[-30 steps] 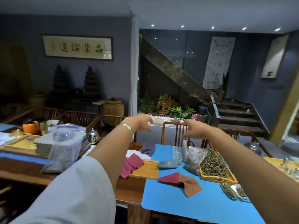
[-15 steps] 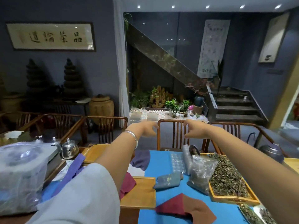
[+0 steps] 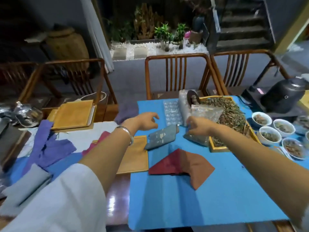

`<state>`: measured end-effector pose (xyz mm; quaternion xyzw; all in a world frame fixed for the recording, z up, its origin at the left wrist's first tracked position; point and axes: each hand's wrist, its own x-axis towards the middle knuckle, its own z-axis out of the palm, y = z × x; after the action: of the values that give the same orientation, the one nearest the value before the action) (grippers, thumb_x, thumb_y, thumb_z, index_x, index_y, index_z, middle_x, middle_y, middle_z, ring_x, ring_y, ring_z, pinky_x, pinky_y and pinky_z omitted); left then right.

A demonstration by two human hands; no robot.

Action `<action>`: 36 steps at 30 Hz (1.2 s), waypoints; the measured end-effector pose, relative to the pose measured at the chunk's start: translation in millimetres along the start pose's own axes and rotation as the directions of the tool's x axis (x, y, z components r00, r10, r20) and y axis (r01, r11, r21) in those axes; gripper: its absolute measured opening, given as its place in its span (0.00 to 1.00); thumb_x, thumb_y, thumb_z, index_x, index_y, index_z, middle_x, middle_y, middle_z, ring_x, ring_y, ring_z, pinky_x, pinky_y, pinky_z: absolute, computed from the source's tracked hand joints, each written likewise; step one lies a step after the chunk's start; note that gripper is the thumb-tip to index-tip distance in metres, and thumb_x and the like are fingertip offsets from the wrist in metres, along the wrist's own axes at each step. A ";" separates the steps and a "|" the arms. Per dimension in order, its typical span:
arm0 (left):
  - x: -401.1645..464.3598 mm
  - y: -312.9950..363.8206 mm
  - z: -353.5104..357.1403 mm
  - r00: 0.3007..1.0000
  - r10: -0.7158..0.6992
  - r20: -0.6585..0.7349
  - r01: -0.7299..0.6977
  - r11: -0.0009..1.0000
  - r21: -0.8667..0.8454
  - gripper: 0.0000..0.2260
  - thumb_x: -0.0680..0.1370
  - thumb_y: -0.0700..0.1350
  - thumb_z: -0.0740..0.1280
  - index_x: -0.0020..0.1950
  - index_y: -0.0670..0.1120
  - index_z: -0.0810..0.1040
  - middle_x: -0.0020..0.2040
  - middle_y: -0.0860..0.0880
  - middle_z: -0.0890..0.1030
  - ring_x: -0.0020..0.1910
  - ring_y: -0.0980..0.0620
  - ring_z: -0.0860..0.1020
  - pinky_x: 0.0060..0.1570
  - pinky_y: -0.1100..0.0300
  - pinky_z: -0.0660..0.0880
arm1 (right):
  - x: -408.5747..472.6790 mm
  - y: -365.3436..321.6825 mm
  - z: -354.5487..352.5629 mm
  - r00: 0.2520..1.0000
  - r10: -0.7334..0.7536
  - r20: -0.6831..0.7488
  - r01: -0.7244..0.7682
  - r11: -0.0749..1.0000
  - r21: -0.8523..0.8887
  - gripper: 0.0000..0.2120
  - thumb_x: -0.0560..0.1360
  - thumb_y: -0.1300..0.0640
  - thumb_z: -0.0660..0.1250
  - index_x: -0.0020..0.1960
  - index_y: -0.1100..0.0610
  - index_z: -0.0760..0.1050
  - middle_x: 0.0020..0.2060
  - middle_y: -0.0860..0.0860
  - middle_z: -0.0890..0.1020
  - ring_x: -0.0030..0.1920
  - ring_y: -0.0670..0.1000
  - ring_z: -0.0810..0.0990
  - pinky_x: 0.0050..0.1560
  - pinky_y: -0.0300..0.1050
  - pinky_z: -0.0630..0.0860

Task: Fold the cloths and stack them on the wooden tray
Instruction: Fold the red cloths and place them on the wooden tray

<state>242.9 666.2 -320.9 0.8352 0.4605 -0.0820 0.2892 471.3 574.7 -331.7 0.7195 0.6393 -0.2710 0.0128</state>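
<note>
A wooden tray (image 3: pixel 135 158) lies at the left edge of the blue mat (image 3: pixel 192 198), with a magenta cloth (image 3: pixel 102 139) lying over its far left corner. A second tray (image 3: pixel 73 114) sits toward the far left of the table, with nothing visible in it. Along the mat's far right edge, a yellow-rimmed tray (image 3: pixel 217 147) holds a heap of dried leaves, and a clear bag (image 3: pixel 199 137) of similar material leans on its near corner. White bowls (image 3: pixel 269 135) near the right edge hold small portions of dried bits. A clear blister tray (image 3: pixel 172 113) lies at the far edge. No writing is legible.

A red-brown cloth (image 3: pixel 182 163), partly folded, lies mid-mat; a grey-blue cloth (image 3: pixel 160 138) lies just beyond it, and purple cloths (image 3: pixel 50 146) spread at the left.

The left hand (image 3: pixel 142 121) hovers with fingers loosely curled, holding nothing. The right hand (image 3: pixel 199 126) reaches at the bag; whether it grips is unclear.
</note>
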 end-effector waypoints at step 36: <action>77.4 -28.9 228.3 0.998 -0.061 0.026 0.065 0.970 -0.235 0.09 0.74 0.48 0.69 0.49 0.47 0.74 0.44 0.46 0.81 0.46 0.44 0.78 0.45 0.50 0.74 | 9.0 138.0 179.6 0.968 0.217 0.129 -0.252 0.850 0.462 0.15 0.70 0.45 0.72 0.35 0.53 0.72 0.31 0.47 0.76 0.35 0.50 0.75 0.35 0.44 0.68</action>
<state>292.4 606.4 -550.9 0.7792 0.4906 -0.0437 0.3876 532.4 492.2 -533.9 0.7630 0.4598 -0.4414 -0.1077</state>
